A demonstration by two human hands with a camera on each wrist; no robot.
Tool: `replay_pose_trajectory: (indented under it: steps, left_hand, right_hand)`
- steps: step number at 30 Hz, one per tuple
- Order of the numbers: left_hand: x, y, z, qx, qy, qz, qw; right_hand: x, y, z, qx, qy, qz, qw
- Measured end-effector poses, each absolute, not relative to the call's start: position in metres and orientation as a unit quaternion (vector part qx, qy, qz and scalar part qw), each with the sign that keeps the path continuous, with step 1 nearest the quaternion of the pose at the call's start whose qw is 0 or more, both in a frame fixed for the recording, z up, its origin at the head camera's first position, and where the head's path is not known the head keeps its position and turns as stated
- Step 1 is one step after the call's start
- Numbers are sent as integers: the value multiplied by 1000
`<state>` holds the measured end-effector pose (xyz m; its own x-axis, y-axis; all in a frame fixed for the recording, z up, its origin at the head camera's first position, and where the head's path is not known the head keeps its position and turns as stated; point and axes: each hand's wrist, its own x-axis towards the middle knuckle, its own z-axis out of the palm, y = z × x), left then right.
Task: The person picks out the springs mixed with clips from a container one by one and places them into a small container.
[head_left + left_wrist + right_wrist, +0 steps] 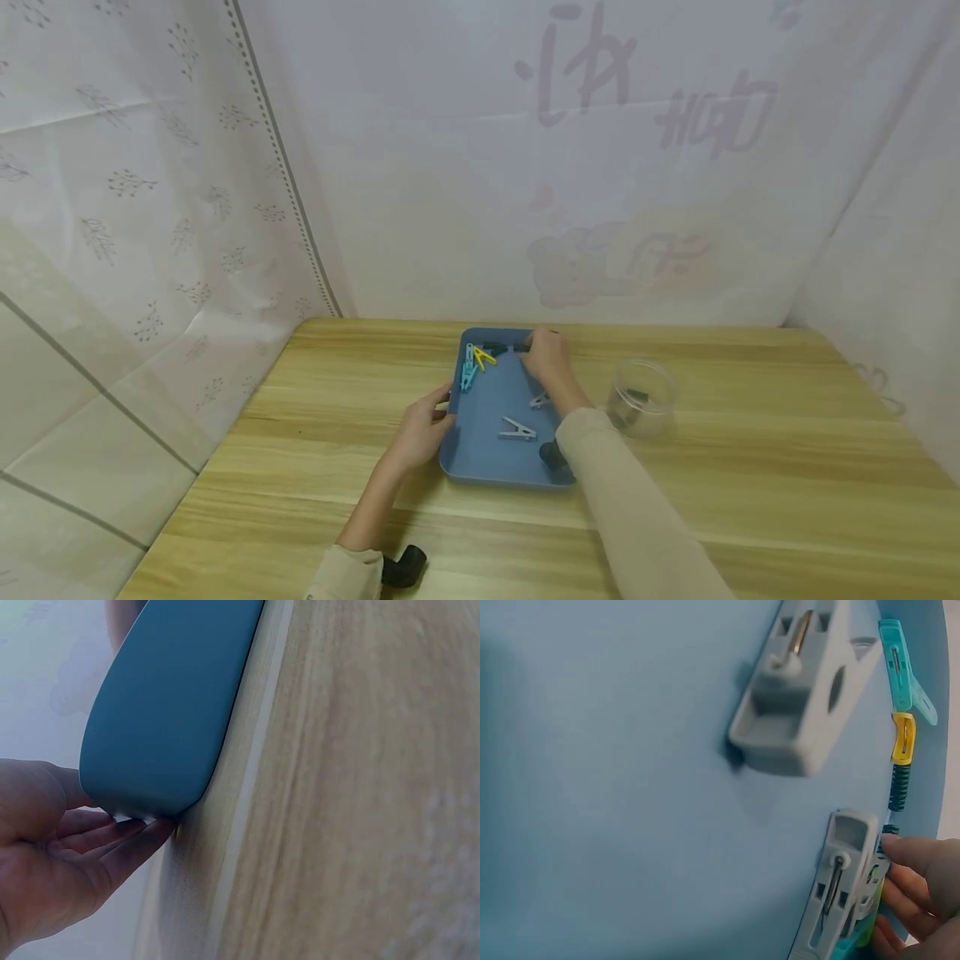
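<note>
The left hand [422,432] is resting loosely spread fingers against the tray's [480,462] left side. Inside, teal clips [468,380], a yellow clip [483,357], dark clips [493,347] and grey clips [517,431] are lying. The right hand [550,362] is bending its fingers at a dark clip; I can't tell whether it's gripping.

The tray [480,458] is blue; clips [806,690] grey, yellow, turquoise, dark; table [300,433] wood-grained.
</note>
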<state>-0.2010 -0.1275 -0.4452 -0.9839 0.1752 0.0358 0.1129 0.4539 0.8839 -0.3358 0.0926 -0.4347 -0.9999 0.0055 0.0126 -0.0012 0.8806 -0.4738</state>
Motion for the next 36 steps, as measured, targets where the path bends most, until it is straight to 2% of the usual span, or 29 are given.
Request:
replay_pose_trajectory:
  steps: [36]
  left_hand:
    - [-199,-127,-445,97,851,515,25]
  right_hand:
    - [-331,98,-438,25,-951,306,37]
